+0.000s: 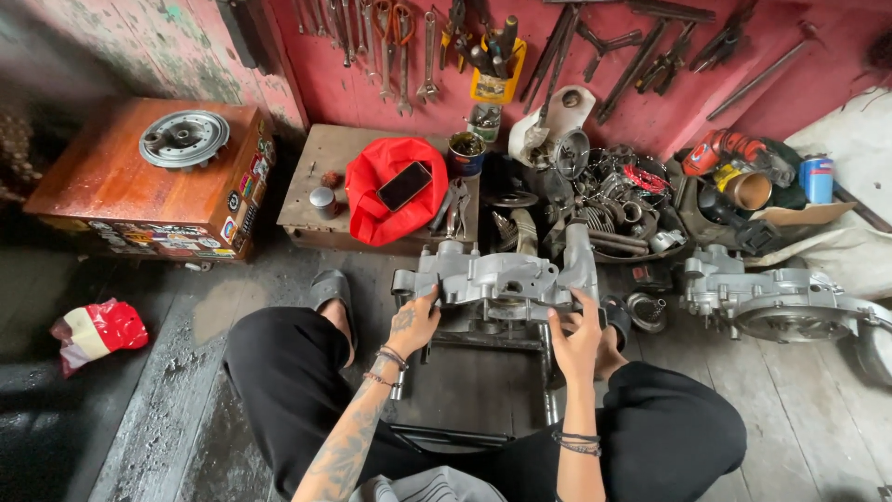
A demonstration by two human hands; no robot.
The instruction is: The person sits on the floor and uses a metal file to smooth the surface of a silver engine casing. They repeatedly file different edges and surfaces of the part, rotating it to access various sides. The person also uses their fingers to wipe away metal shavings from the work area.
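A grey metal engine casing [502, 277] rests on a dark metal stand [483, 372] between my knees. My left hand [413, 323] grips the casing's near left edge. My right hand [576, 339] holds its near right side, fingers curled on the rim. Beaded bracelets sit on both wrists. I am seated on the floor in black trousers, with a grey sandal [330, 288] on my left foot.
A second engine casing [780, 302] lies at right. A heap of metal parts [604, 204] sits behind. A low table [316, 172] carries a red bag [395, 191] with a phone [404, 185]. Wrenches [390, 46] hang on the red wall. A wooden box [149, 177] holds a hub.
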